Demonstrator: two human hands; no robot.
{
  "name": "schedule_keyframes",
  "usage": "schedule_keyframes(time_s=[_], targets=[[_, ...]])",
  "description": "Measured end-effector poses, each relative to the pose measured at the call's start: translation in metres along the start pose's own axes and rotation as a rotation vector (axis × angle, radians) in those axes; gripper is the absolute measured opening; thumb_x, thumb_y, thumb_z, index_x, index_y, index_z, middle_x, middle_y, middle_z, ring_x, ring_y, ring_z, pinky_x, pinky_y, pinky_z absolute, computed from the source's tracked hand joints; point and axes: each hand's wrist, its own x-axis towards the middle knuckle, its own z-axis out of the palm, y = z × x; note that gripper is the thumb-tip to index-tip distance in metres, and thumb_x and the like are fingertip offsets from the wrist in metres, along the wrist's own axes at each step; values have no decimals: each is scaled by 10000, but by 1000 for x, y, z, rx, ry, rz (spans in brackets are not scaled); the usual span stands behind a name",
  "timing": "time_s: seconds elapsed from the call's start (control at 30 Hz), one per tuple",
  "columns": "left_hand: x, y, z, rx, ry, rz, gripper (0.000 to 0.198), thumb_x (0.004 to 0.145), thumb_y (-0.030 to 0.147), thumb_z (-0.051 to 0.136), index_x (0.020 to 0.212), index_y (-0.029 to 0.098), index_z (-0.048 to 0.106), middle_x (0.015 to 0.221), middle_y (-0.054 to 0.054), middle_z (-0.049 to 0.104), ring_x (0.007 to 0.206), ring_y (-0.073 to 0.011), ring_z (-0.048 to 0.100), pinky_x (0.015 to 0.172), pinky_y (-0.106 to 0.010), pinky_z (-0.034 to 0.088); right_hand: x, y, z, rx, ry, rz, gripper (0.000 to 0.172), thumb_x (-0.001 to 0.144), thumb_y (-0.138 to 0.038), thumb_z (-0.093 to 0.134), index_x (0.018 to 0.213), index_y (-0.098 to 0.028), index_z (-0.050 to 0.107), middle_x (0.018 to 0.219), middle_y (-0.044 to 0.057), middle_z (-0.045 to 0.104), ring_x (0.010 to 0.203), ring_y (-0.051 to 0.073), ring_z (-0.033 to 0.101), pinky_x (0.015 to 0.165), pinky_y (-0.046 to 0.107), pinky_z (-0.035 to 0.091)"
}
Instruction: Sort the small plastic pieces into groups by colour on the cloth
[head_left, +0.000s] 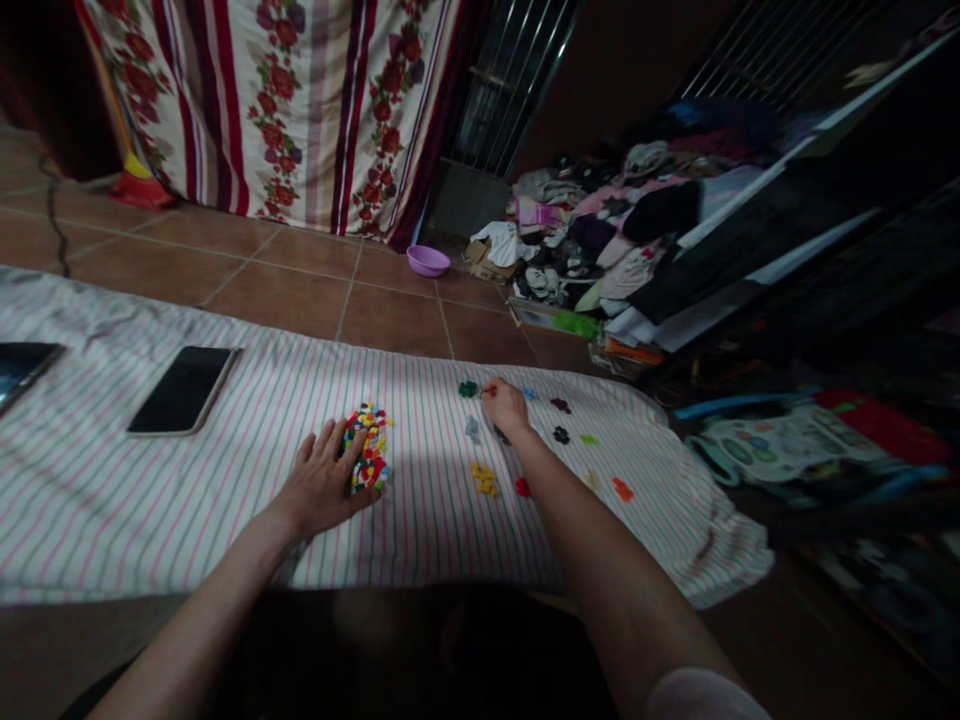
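A heap of small mixed-colour plastic pieces (371, 450) lies on the striped cloth (420, 540). My left hand (322, 478) rests flat against the heap's left side, fingers spread. Further right, my right hand (506, 405) is closed in a pinch just beside a dark green pile (468, 389); what the fingertips hold is too small to make out. Sorted by colour around it are grey pieces (472, 430), yellow pieces (484, 479), red pieces (523, 487), black pieces (562, 435) and orange pieces (622, 489). My right wrist partly covers another dark pile.
A smartphone (184, 392) lies left on the cloth, with another dark device (26, 370) at the far left edge. Beyond, a purple basin (428, 261) sits on the tiled floor before a flowered curtain (277, 110). Heaped clothes (600, 220) fill the back right.
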Motion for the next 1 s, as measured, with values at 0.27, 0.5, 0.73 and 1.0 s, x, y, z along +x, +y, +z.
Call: schedule_keyframes(time_s=[0.27,0.5,0.73,1.0], targets=[[0,2,-7,13,-34,1,880,803,662,485,1496,181,233,1568,-179,183,1439,-394,120,1125,-552,203,7,-5,7,-16,-33,-1,189,848,-173,553,962,-204,701,941,48,725,881,161,650,751,225,438],[1,1,-5,28,-15,20,893,793,669,500,1496,190,230,1565,-177,194,1434,-396,148,1121,-558,217,7,-9,7,-48,-33,1,185,857,-219,551,954,-226,708,933,50,723,845,166,647,718,235,434],[-1,2,-8,12,-35,1,892,792,668,508,1492,182,246,1567,-186,177,1434,-403,129,1124,-558,211,6,-10,7,-17,-43,-6,198,850,-194,544,952,-221,712,964,46,727,883,171,646,737,233,433],[0,2,-8,-4,-33,-1,856,814,639,498,1492,183,244,1569,-187,170,1437,-398,119,1126,-555,205,-2,-13,7,85,108,-95,270,832,-145,466,963,-187,698,950,73,699,861,181,622,789,269,446]])
